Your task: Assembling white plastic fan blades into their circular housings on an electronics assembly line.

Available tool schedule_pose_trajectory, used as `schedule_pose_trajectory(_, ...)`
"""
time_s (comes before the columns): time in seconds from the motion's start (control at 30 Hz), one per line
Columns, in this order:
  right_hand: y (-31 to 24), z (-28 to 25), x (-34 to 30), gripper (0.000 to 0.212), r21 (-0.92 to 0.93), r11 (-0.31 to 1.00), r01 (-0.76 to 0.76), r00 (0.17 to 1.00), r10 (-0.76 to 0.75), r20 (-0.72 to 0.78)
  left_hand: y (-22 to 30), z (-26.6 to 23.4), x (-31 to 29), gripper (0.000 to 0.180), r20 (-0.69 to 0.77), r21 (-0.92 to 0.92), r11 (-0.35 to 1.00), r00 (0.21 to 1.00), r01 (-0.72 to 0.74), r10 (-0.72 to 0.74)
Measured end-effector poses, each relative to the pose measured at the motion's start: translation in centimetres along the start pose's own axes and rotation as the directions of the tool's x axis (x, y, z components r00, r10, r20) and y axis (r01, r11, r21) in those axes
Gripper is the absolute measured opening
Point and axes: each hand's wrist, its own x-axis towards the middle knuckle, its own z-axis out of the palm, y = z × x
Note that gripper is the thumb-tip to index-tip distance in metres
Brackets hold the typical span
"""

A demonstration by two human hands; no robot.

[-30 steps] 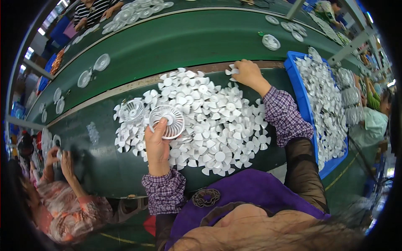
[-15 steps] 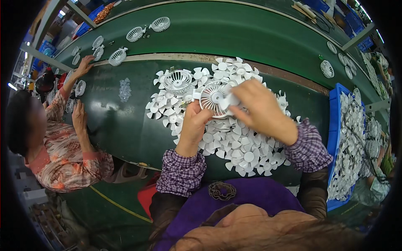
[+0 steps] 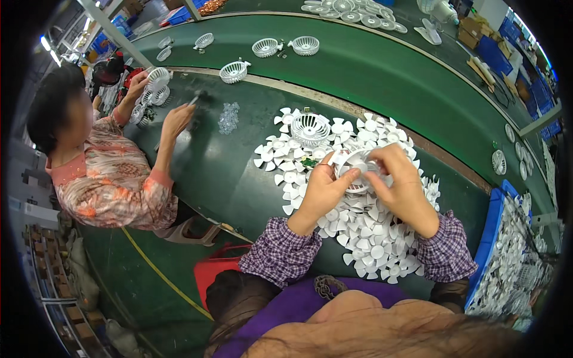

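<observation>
My left hand (image 3: 324, 190) grips a round white slatted fan housing (image 3: 341, 156) by its edge, above a heap of loose parts. Inside the housing's open face lies a white fan blade (image 3: 362, 169), and the left thumb reaches onto it. My right hand (image 3: 403, 182) curls over the other side, its fingers and thumb closed on the blade; they partly hide it, so how deep it sits cannot be seen. Below and around both hands spreads the pile of white fan blades (image 3: 373, 250). Another white fan housing (image 3: 310, 128) rests on the pile's far left part, with a green circuit board (image 3: 309, 162) nearby.
At the left, a co-worker (image 3: 113, 173) holds a white housing and a thin tool. Small clear pieces (image 3: 228, 118) lie between us. Several housings (image 3: 233, 72) sit along the green conveyor (image 3: 370, 65). A blue crate (image 3: 486, 244) of white parts stands at the right.
The blade, held before the housing earlier, is now within its face under my fingers. The view has swung left. The co-worker's hand now has a thin tool and a housing is raised.
</observation>
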Motion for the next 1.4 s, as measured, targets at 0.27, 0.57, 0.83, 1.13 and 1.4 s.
schedule_pose_trajectory(0.27, 1.7, -1.5, 0.3, 0.039, 0.122, 0.972, -0.200, 0.954, 0.165, 0.252, -0.9, -0.1, -0.1, 0.039, 0.110, 0.055, 0.998, 0.994, -0.010, 0.004)
schedule_pose_trajectory(0.57, 2.7, -1.8, 0.1, 0.026, 0.224, 0.834, -0.503, 0.827, 0.390, 0.406, -0.3, -0.5, 0.3, 0.034, 0.149, 0.036, 0.971, 0.959, 0.238, -0.241)
schedule_pose_trajectory(0.83, 16.3, -11.1, 0.2, 0.031, 0.326, 0.671, -0.666, 0.666, 0.732, -0.145, 1.5, -0.6, 0.1, 0.021, 0.061, 0.044, 0.984, 0.983, 0.172, -0.175)
schedule_pose_trajectory(1.13, 15.1, -7.2, 2.1, 0.017, -0.349, 0.904, -0.249, 0.961, 0.185, -0.207, 0.4, -0.6, 0.7, 0.012, -0.063, -0.117, 0.977, 0.980, 0.179, -0.187)
schedule_pose_trajectory(1.4, 6.0, 6.8, 9.3, 0.038, -0.024, 0.982, 0.188, 0.918, -0.167, 0.360, -0.3, -1.4, 0.9, 0.010, -0.083, -0.161, 0.982, 0.990, 0.097, -0.112)
